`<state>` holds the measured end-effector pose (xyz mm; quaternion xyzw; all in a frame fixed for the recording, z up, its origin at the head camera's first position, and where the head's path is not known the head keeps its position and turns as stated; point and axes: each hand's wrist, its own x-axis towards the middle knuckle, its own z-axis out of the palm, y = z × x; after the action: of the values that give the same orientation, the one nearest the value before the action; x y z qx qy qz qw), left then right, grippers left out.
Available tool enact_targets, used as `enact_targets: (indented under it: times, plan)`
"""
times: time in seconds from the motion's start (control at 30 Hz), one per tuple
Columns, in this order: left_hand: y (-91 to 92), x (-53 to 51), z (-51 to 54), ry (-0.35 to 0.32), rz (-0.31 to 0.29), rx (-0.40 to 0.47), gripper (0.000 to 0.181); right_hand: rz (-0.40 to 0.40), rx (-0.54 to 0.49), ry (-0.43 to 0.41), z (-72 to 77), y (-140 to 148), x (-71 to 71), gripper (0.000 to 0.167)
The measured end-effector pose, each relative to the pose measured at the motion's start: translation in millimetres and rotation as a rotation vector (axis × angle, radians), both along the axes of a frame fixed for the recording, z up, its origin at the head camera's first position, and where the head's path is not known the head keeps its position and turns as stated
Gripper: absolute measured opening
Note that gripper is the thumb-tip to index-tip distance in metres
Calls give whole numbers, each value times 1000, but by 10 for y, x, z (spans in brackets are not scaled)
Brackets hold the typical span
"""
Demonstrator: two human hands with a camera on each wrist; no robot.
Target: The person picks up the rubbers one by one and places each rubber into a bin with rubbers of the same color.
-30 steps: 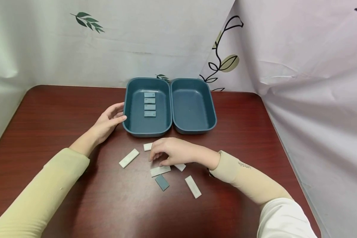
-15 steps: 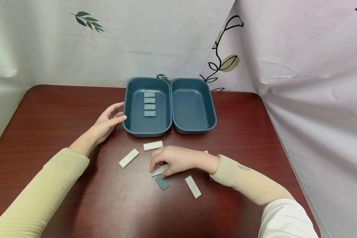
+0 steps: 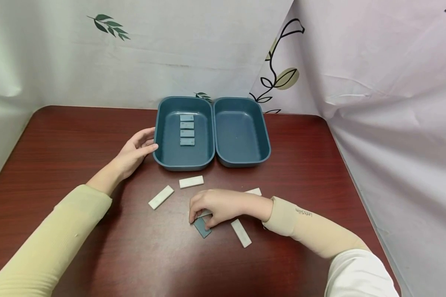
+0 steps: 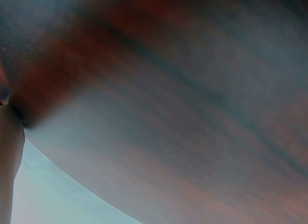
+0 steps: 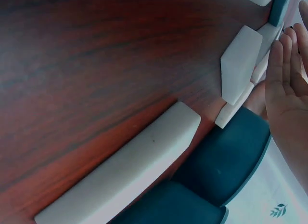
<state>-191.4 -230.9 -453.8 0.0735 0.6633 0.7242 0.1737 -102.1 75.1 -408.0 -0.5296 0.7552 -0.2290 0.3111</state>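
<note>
My left hand rests at the left side of a dark blue box, thumb over the rim and fingers along the outer wall. In that box several small blue-grey rectangular tiles lie in a column. My right hand hovers low over the table, its thumb and fingertips on either side of a loose blue-grey tile; contact cannot be told. Under that hand a white rectangular block is mostly hidden. In the right wrist view the right hand's fingers look nearly straight. The left wrist view is mostly blurred.
A second dark blue box stands against the first one's right side. More white blocks lie on the reddish-brown table: one at left, one before the boxes, one at right, another partly behind the wrist. Cloth hangs behind.
My right hand has moved toward the table's near side, from over the white blocks to the loose blue-grey tile, uncovering the block before the boxes. The left hand and boxes have not moved.
</note>
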Motion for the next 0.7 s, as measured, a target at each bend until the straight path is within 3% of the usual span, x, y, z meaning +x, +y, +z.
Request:
enact_targets:
  times: [0.7]
  plan:
    - [-9,0,-4,-5,-4,-6,64,101,-50,104,-77,48,19,39]
